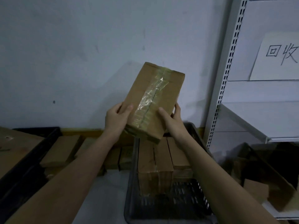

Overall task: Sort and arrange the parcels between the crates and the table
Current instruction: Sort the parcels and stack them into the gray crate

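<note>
Both bare forearms reach forward; the left hand (115,119) and right hand (174,119) grip the near end of a taped cardboard parcel (153,101), thumbs on its face, tilted up above a dark crate (199,138) holding more parcels (161,159). White shelving (226,75) stands right, against a pale wall (80,54).

- Dim, cool light; the lower left and right corners of the frame sink into shadow.
- Glare glints on the parcel's tape (153,97).
- Soft blur throughout.
- The shelf upright (226,70) bows at the right edge.
</note>
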Demonstrator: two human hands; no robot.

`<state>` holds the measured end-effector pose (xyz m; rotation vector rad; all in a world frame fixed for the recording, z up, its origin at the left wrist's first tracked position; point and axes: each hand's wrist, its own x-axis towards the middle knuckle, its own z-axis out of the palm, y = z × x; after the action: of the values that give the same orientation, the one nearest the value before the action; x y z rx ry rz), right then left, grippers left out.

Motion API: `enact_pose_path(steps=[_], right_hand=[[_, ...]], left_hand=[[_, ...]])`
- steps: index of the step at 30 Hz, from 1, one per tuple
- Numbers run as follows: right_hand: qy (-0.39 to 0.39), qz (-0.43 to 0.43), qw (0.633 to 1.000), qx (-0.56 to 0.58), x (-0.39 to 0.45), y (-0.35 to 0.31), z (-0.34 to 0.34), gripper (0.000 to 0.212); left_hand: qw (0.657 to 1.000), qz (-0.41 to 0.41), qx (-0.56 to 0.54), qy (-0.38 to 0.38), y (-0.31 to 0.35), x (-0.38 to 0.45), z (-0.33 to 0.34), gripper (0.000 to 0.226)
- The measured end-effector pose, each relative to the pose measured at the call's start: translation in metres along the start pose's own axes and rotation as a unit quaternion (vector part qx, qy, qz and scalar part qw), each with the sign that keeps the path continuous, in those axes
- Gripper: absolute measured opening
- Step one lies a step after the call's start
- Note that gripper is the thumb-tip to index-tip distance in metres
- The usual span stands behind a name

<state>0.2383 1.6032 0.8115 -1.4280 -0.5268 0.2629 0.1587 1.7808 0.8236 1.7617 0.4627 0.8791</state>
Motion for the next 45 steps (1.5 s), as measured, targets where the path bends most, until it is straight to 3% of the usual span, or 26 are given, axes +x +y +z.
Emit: enact_pose_path(steps=[5,10,13,15,17,19,23,28,29,33,45], right_hand=[[-0.03,-0.05,0.998,0.003,0.015,0.014,0.002,0.072],[-0.044,-0.051,0.997,-0.041,0.022,0.028,0.006,0.065],[0.047,0.031,0.986,-0.158,0.017,0.074,0.004,0.062],[0.088,0.126,0.96,-0.233,0.011,0.117,-0.009,0.054],[0.072,0.215,0.908,-0.352,0.003,0.156,-0.026,0.039],[0.032,0.275,0.874,-0.399,-0.008,0.18,-0.034,0.035],[0.033,0.344,0.891,-0.295,-0.018,0.21,-0.03,0.035],[0.09,0.351,0.92,-0.148,-0.017,0.219,-0.027,0.097],[0.102,0.361,0.919,-0.12,-0.017,0.216,-0.026,0.102],[0.093,0.424,0.898,-0.066,-0.021,0.207,-0.017,0.089],[0.075,0.376,0.917,-0.112,-0.021,0.184,-0.025,0.062]], left_hand=[[0.992,-0.056,-0.014,-0.114,-0.001,0.001,-0.012,0.059],[0.996,-0.052,-0.069,-0.028,-0.021,-0.003,-0.018,0.067],[0.995,-0.058,-0.081,0.002,-0.041,-0.007,-0.034,0.085],[0.992,-0.072,-0.097,0.026,-0.054,-0.009,-0.05,0.082],[0.989,-0.09,-0.097,0.063,-0.065,-0.011,-0.065,0.069],[0.984,-0.121,-0.105,0.083,-0.082,-0.016,-0.077,0.062],[0.976,-0.165,-0.106,0.094,-0.113,-0.032,-0.089,0.057],[0.974,-0.184,-0.106,0.083,-0.135,-0.055,-0.095,0.055],[0.973,-0.188,-0.105,0.078,-0.138,-0.058,-0.096,0.056],[0.973,-0.198,-0.089,0.072,-0.147,-0.068,-0.099,0.053],[0.968,-0.22,-0.094,0.076,-0.144,-0.081,-0.096,0.039]])
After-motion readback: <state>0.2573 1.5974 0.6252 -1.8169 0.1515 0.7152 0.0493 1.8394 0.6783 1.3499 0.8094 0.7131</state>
